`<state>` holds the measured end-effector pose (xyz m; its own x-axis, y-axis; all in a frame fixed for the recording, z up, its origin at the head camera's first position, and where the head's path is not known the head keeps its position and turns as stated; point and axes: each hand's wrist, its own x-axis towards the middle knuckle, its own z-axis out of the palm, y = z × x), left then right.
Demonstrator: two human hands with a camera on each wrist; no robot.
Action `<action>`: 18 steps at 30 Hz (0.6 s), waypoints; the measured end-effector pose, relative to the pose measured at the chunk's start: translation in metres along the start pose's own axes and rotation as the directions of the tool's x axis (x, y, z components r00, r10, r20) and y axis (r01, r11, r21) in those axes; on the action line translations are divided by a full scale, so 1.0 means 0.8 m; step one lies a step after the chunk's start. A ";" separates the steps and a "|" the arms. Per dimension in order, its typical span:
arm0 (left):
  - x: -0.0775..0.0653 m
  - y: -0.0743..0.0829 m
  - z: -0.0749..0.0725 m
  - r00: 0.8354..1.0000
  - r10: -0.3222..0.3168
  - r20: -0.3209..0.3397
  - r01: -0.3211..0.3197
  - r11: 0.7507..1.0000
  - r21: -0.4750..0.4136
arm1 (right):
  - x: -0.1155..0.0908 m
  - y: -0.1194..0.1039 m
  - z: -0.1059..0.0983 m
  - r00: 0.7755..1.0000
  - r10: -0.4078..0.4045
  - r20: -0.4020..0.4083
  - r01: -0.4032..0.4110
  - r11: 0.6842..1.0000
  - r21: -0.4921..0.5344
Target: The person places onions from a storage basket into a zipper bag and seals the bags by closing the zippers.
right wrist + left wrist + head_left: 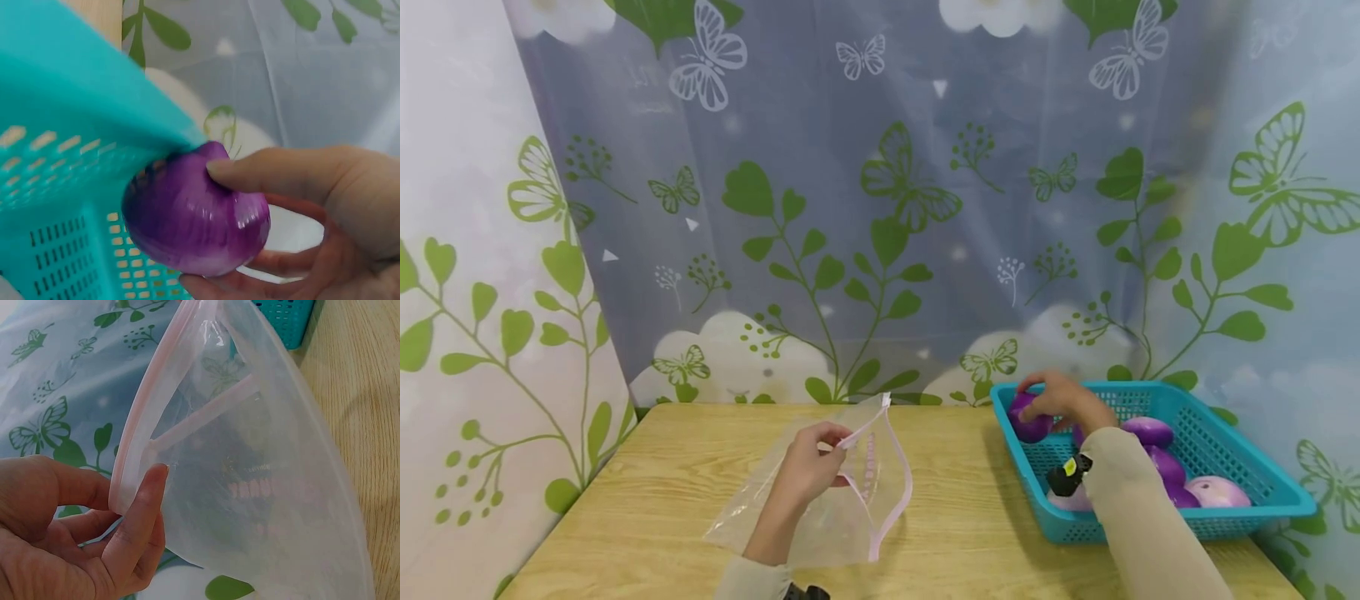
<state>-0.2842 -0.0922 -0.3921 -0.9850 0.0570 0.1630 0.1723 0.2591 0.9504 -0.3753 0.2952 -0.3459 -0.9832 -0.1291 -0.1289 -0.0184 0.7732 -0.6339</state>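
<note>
My left hand (814,460) pinches the pink zip edge of a clear zip bag (857,533), whose mouth gapes open toward the right. Seen from the left wrist, thumb and fingers hold that edge (125,456), and faint pink print shows on the bag's film. A shiny purple onion (197,215) is gripped in my right hand (1060,400), with the thumb near its stem end. Hand and onion are at the back left corner of a turquoise basket (1150,527), the onion close against the basket's wall.
More onions lie in the basket, among them a purple one (1148,431) and a pale pink one (1219,492). Both stand on a wooden table (955,500). Behind its far edge hangs a curtain (865,275) printed with leaves and butterflies.
</note>
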 end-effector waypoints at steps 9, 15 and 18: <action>0.001 -0.001 0.001 1.000 0.003 -0.002 -0.003 1.000 -0.002 | -0.014 -0.044 0.002 0.961 -0.150 -0.232 0.095 0.968 -0.230; 0.001 -0.001 0.002 1.000 0.004 -0.006 -0.004 1.000 -0.008 | -0.032 -0.081 0.004 0.946 -0.212 -0.245 0.149 0.956 -0.252; 0.001 -0.001 0.002 1.000 0.006 -0.005 -0.006 1.000 -0.006 | -0.038 -0.093 0.008 0.944 -0.230 -0.236 0.179 0.959 -0.220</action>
<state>-0.2854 -0.0909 -0.3928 -0.9840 0.0541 0.1699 0.1781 0.2530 0.9509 -0.3426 0.2375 -0.2994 -0.9668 -0.1533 0.2042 -0.2335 0.8548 -0.4634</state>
